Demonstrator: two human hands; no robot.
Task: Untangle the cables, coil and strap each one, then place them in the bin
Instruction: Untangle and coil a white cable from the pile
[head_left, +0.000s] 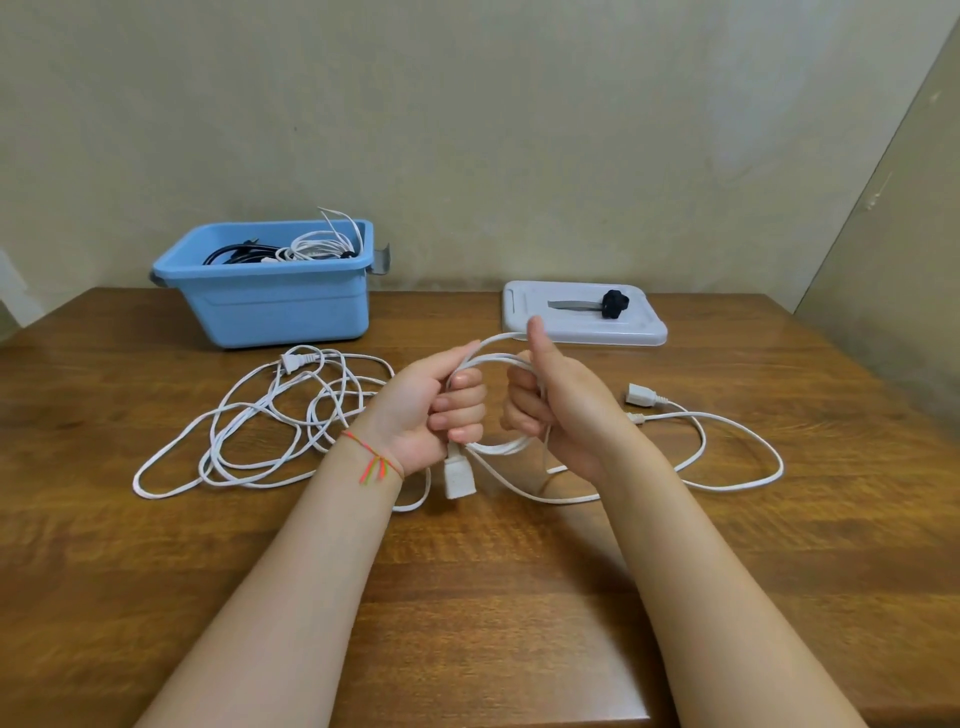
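Note:
Above the middle of the wooden table, my left hand (439, 410) grips a small coil of white cable (501, 447), and a white socket end (458, 479) hangs below its fist. My right hand (550, 405) grips the same coil on its right side, thumb pointing up. A loose tangle of white cable (270, 431) with a two-pin plug (296, 361) sprawls on the table to the left. More white cable (727, 452) loops to the right, ending in a white connector (641, 397). The blue bin (280, 306) stands at the back left with coiled black and white cables inside.
A white lid or tray (639, 330) lies at the back right with black straps (614, 303) and a grey strip on it. A wall runs behind the table. The table's front edge is near the bottom of the view.

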